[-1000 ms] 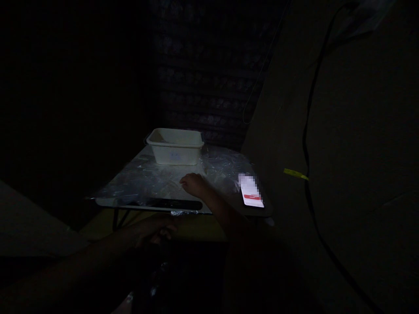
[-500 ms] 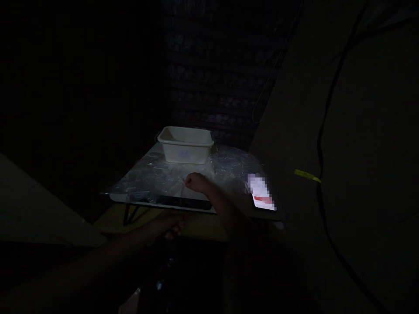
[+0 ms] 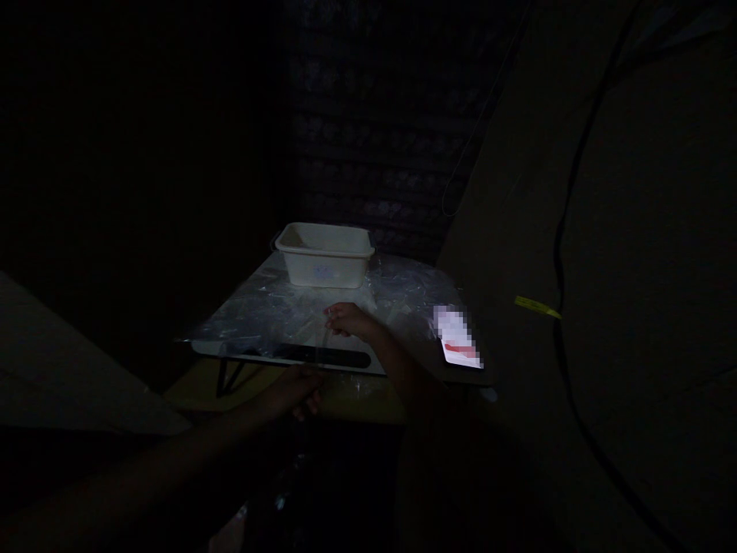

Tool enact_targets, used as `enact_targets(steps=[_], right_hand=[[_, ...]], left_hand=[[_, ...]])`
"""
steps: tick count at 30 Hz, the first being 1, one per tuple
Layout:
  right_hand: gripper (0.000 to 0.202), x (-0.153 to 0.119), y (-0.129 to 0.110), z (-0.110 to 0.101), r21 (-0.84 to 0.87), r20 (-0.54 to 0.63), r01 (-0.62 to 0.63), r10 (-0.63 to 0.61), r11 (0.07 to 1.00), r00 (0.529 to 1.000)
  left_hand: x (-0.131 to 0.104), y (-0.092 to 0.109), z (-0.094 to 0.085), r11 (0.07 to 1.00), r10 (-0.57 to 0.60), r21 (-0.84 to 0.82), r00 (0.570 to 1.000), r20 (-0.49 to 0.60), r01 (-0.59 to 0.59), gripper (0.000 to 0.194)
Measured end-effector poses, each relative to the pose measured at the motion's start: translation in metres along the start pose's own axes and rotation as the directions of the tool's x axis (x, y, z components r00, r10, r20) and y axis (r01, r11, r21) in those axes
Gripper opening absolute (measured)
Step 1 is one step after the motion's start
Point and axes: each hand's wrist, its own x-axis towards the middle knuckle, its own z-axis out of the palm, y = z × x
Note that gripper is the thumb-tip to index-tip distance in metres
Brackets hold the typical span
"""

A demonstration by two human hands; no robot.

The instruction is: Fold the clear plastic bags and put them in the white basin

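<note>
In dim light, my right hand [image 3: 349,319] is above the small table, its fingers pinched on a thin piece of clear plastic [image 3: 321,342]. The plastic runs down towards my left hand [image 3: 300,385], which is closed at the table's front edge and appears to grip its lower end. Shadow hides the detail of the left fingers. Clear plastic sheets [image 3: 247,315] lie crinkled over the tabletop around both hands. Behind my right hand stands a white plastic tub [image 3: 326,270], its contents hard to make out.
A phone with a lit screen [image 3: 461,349] lies at the table's right side. The white folding table [image 3: 210,350] has a dark slot along its front edge. A black cable [image 3: 558,253] with a yellow tag [image 3: 537,307] hangs over the pale surface on the right.
My right hand has turned slightly and its fingers have loosened from a tighter fist. Clear plastic now shows between the hands and below the table edge. My left hand stays nearly in place.
</note>
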Motion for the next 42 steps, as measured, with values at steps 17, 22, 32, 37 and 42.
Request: enact_targets(steps=[17, 22, 32, 37, 42], right_hand=[[0.012, 0.006, 0.004, -0.002, 0.085, -0.099, 0.078, -0.070, 0.993, 0.993], [0.016, 0.001, 0.005, -0.013, 0.136, -0.124, 0.070, -0.054, 0.988, 0.991], [0.011, -0.017, 0.003, -0.032, 0.324, -0.188, -0.008, 0.073, 0.946, 0.979], [0.007, -0.013, 0.005, -0.030, 0.032, -0.212, -0.024, 0.031, 0.999, 0.977], [0.019, 0.003, 0.014, -0.024, -0.226, -0.258, -0.006, -0.054, 0.974, 0.965]], left_hand=[[-0.006, 0.000, 0.004, 0.958, 0.089, 0.277, 0.994, -0.068, -0.067, 0.019], [-0.006, 0.000, 0.004, 0.932, 0.125, 0.352, 0.989, -0.075, -0.091, 0.022], [-0.005, 0.000, 0.010, 0.879, 0.242, 0.452, 0.959, -0.147, -0.152, 0.019], [-0.004, 0.000, 0.008, 0.811, 0.291, 0.553, 0.952, -0.099, -0.190, 0.014], [-0.003, -0.003, 0.005, 0.787, 0.290, 0.574, 0.957, -0.019, -0.227, 0.014]])
